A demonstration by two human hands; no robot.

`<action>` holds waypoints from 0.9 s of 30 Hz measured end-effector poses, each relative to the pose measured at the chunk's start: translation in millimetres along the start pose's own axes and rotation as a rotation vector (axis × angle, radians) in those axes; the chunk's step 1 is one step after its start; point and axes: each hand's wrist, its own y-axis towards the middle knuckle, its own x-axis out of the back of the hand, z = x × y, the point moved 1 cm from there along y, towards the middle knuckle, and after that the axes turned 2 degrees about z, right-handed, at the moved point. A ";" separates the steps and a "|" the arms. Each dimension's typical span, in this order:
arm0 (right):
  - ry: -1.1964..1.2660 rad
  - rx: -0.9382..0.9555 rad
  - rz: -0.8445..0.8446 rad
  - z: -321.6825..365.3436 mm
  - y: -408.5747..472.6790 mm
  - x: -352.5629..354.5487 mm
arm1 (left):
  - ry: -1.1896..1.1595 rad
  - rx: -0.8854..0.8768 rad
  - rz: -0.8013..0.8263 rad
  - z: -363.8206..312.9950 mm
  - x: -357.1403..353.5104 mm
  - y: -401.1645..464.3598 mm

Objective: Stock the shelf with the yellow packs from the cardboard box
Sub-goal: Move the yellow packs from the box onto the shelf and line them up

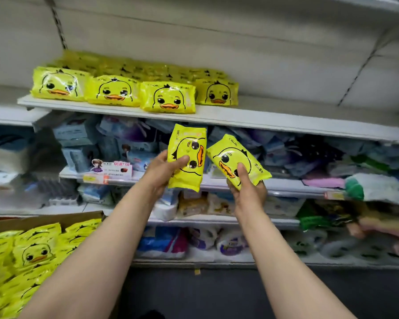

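Note:
My left hand (161,171) grips a yellow duck-face pack (187,157) held on end, just below the upper shelf (263,122). My right hand (247,187) holds a second yellow pack (236,161), tilted, beside the first. Several yellow packs (115,90) stand in rows on the left half of the upper shelf. The cardboard box (44,221) at lower left holds several more yellow packs (35,252).
The right half of the upper shelf is bare white board. Lower shelves (217,183) are crowded with blue, purple and white packaged goods. Green and pink items (355,187) stick out at right. Dark floor lies below.

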 end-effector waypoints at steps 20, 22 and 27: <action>0.142 0.288 -0.011 124.9 116.2 -29.9 | 1.130 -0.162 0.302 -181.2 -128.3 181.8; 0.129 0.295 0.004 130.2 128.9 -34.3 | 1.345 -0.178 0.305 -191.2 -132.6 198.7; 0.089 0.305 0.024 134.6 154.4 -44.9 | 1.605 -0.170 0.372 -198.7 -140.6 232.5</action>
